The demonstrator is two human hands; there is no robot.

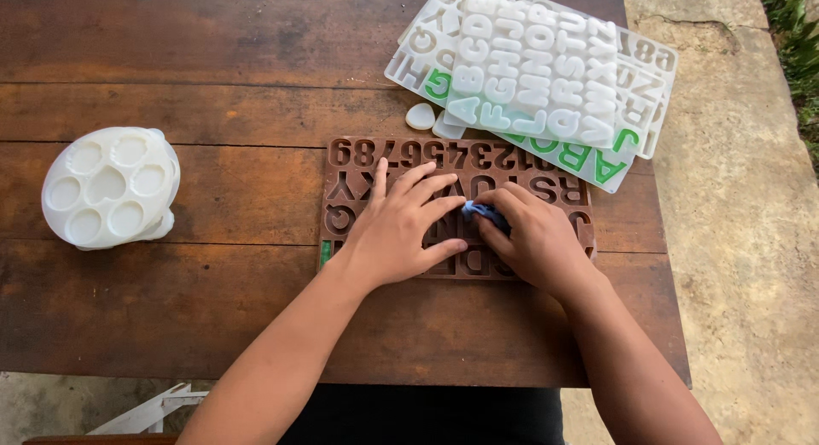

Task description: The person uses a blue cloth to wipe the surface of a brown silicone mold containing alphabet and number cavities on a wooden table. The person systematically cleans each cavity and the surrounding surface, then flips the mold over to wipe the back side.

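A brown silicone mould (358, 159) with letter and number cavities lies flat on the wooden table (213, 52). My left hand (401, 227) rests palm down on it, fingers spread, pressing it flat. My right hand (533, 240) sits on the mould's right half, fingers pinched on a small blue piece (478, 211) at one cavity. A green bit (325, 254) shows at the mould's lower left corner.
A stack of white translucent letter moulds (529, 69) with some green-filled letters lies at the back right, two small white pieces (421, 116) beside it. A round white mould (109, 187) with heart and circle cavities sits at left. Concrete ground (742, 240) lies beyond the table's right edge.
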